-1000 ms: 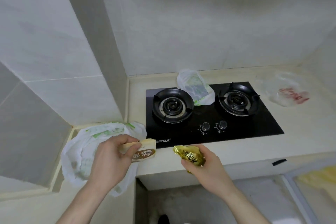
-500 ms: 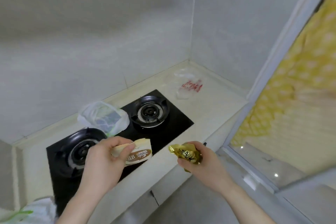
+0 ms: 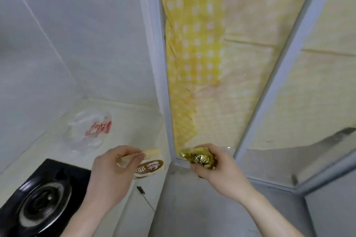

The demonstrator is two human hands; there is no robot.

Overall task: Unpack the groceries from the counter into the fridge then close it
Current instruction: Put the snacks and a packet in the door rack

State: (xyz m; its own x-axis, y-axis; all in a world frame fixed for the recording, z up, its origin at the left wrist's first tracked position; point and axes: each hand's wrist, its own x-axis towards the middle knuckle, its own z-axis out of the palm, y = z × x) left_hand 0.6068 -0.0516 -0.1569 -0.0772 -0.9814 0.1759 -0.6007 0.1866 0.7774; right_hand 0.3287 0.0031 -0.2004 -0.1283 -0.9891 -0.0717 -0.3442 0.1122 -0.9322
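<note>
Snack packets both in hand, off the counter (image 3: 123,119): left hand (image 3: 113,171) pinching cream packet (image 3: 148,165), right hand (image 3: 217,169) wrapped round gold packet (image 3: 200,160); likely light, crinkly, slippery film, best gripped mid-body, not squeezed.

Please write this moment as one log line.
left hand: holds cream packet | right hand: holds gold packet | fridge: not visible

left hand (image 3: 113,169) pinches cream packet (image 3: 149,165) | right hand (image 3: 217,169) grips gold packet (image 3: 199,159) | clear bag (image 3: 90,131) on table (image 3: 48,146) | stove burner (image 3: 41,204) lower left
</note>
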